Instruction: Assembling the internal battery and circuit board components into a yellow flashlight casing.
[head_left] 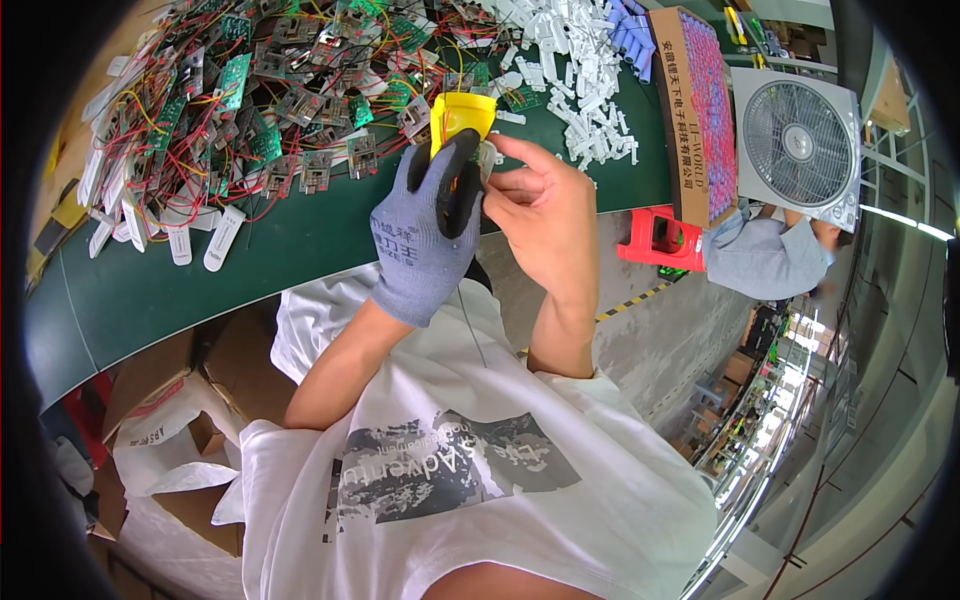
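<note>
My left hand [428,220] wears a grey knit glove with black-coated fingers, and it is closed around a yellow plastic housing [462,113] held above the table's front edge. My bare right hand [548,215] meets it from the right. Its thumb and fingers are pinched together against a small pale part [487,160] at the housing's lower end; what exactly they grip is mostly hidden. A thin dark wire [470,325] hangs below the glove in front of my shirt.
A large heap of circuit boards [300,105] with red and yellow wires covers the green table [170,310]. White plastic pieces [590,110], blue cylinders [630,40], a carton [680,120] and a fan [797,140] follow rightward. Beyond sits a person [765,255] near a red stool [655,240].
</note>
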